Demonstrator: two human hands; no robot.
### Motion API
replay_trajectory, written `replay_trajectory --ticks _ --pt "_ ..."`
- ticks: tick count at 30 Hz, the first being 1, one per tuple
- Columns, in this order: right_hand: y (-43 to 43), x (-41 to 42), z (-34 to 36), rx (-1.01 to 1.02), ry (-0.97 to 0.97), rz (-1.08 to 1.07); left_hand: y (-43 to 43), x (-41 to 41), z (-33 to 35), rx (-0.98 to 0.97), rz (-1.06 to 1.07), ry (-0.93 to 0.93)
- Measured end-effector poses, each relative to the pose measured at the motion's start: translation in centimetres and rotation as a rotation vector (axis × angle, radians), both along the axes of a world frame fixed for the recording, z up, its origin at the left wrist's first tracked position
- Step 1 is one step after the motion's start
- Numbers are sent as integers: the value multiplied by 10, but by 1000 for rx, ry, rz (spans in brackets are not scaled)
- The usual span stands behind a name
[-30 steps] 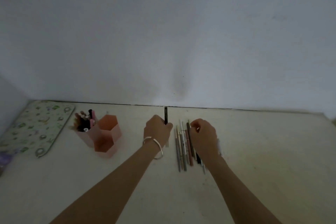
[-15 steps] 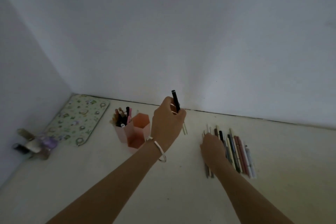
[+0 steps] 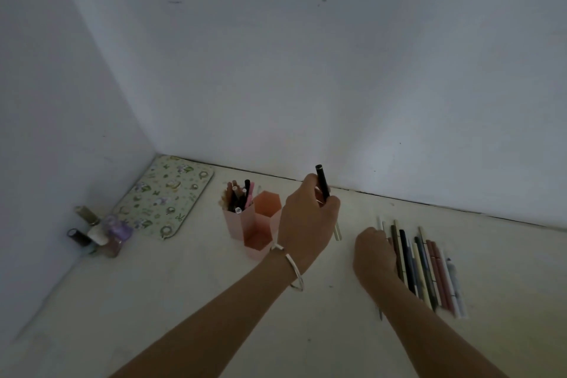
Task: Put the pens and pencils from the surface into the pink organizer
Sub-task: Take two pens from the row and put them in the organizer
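Since half a second before, our left hand (image 3: 306, 218) had stayed up beside the organizer with the pen, hardly shifting against it, while our view swung left and brought the small bottles (image 3: 98, 232) in the desk's left corner fully into sight.

Our left fingers (image 3: 333, 204) were closed around a black pen (image 3: 322, 182), held near upright, its capped end standing above the knuckles. A second, clear-ended pen (image 3: 337, 232) showed below the hand; it seemed to be in the same grip, though we could not be sure. The hand hung just right of the pink organizer (image 3: 260, 224), whose back cell already held several pens and whose two front cells looked empty.

Our right hand (image 3: 374, 258) lay curled, palm down, on the left end of the row of pens and pencils (image 3: 426, 267) on the desk (image 3: 184, 301), towards its right side and short of the back edge. Whether those fingers had pinched anything, we could not tell.

We judged the pens light, stiff and smooth, apt to roll or slip. A pinch at mid-barrel would keep each one balanced, and we thought it wise to lower the tip into a cell without knocking the organizer, which looked light enough to tip. A silver bangle (image 3: 291, 267) sat on the left wrist; a patterned board (image 3: 165, 196) lay at the back left.
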State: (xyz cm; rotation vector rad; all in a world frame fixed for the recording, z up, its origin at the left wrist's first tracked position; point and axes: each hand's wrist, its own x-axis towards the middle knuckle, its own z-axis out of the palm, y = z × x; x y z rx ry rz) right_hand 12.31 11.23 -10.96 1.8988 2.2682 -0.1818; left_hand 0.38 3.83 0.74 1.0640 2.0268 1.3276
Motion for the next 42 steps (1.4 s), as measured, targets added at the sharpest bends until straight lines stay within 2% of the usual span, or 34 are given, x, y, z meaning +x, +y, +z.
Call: replay_trajectory --ticks 6,10,19,25,28,30,31,35,36,39,42 --pt "-7 2 -2 32 36 79 -5 -8 3 24 19 -13" --pt "-12 3 2 68 -22 44 -8 -19 9 56 64 63" --pt "-5 7 7 10 -61 23 -8 -25 7 77 88 45" --pt "2 12 11 10 -112 173 -7 -23 2 90 60 45" --pt "6 10 32 12 -48 170 -5 -23 2 106 31 29" --pt "14 2 58 94 110 131 -5 -28 8 150 38 4" --pt "18 -6 75 154 263 136 -6 -37 14 185 67 18" --pt "16 -48 156 189 1215 90 -20 -92 30 349 235 186" --pt "10 -60 174 202 1389 101 -26 -108 31 353 285 239" --pt "-10 -88 204 260 1690 185 -44 -131 19 307 380 359" --pt "-29 -108 205 286 1800 229 -55 -134 -5 209 341 441"
